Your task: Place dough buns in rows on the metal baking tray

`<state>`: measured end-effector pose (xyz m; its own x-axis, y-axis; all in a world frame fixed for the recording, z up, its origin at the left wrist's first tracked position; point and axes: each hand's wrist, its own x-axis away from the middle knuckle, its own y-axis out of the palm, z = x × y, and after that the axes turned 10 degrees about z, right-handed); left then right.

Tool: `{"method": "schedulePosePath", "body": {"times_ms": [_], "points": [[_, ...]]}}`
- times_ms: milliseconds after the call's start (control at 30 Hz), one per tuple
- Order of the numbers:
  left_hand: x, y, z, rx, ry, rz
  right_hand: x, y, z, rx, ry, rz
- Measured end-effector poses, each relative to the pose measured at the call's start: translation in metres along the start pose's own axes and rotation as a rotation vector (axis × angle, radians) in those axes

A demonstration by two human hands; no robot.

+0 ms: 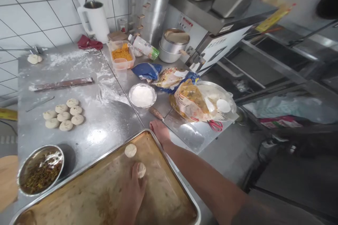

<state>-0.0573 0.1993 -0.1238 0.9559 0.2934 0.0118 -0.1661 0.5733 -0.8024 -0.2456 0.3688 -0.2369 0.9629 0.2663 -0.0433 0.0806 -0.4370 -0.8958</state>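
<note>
- A dough piece [142, 170], small, round and pale, was seen pressed under the fingertips of the left hand [133, 193], near the middle of an oiled metal baking tray [169, 163] at the bottom of the view.
- The left hand was laid flat over the tray, its fingers closed lightly on that dough piece.
- A second dough piece [130, 150] was seen lying free on the tray, just beyond the first.
- The right hand [159, 131] was rested on the far corner of the tray, fingers curled over its rim; nothing else was held in it.
- A cluster of shaped dough rounds [63, 115] was set on the floured steel table [105, 112], well apart from the tray.
- A bowl of dark filling [40, 174] was placed left of the tray, and a dish of flour [142, 95] beyond it.
</note>
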Motion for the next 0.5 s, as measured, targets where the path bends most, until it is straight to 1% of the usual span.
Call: {"method": "schedulePosePath", "body": {"times_ms": [100,133,167,200,267,300,333,400,433,467,500], "points": [[0.006,-0.007,-0.016,-0.055,0.042,0.046,-0.002,0.002,0.003,-0.034,0.006,0.028],[0.001,-0.013,-0.024,-0.076,0.069,0.077,-0.003,0.004,0.004,-0.047,0.008,0.040],[-0.011,-0.021,-0.033,-0.100,0.094,0.121,-0.004,0.007,0.006,-0.063,0.005,0.050],[-0.029,-0.032,-0.042,-0.136,0.100,0.181,-0.006,0.009,0.008,-0.076,0.001,0.063],[-0.081,-0.062,-0.062,-0.231,0.043,0.330,-0.007,0.014,0.012,-0.100,-0.010,0.083],[-0.113,-0.079,-0.073,-0.302,-0.050,0.411,-0.008,0.016,0.013,-0.107,-0.013,0.092],[-0.145,-0.095,-0.084,-0.347,-0.114,0.470,-0.008,0.018,0.014,-0.111,-0.015,0.099],[-0.202,-0.120,-0.108,-0.397,-0.204,0.522,-0.007,0.020,0.015,-0.114,-0.017,0.109],[-0.223,-0.127,-0.120,-0.411,-0.243,0.522,-0.007,0.021,0.016,-0.115,-0.020,0.113],[-0.240,-0.130,-0.130,-0.421,-0.279,0.510,-0.007,0.022,0.017,-0.116,-0.024,0.115],[-0.251,-0.131,-0.139,-0.429,-0.313,0.493,-0.007,0.023,0.017,-0.118,-0.029,0.115]]}}
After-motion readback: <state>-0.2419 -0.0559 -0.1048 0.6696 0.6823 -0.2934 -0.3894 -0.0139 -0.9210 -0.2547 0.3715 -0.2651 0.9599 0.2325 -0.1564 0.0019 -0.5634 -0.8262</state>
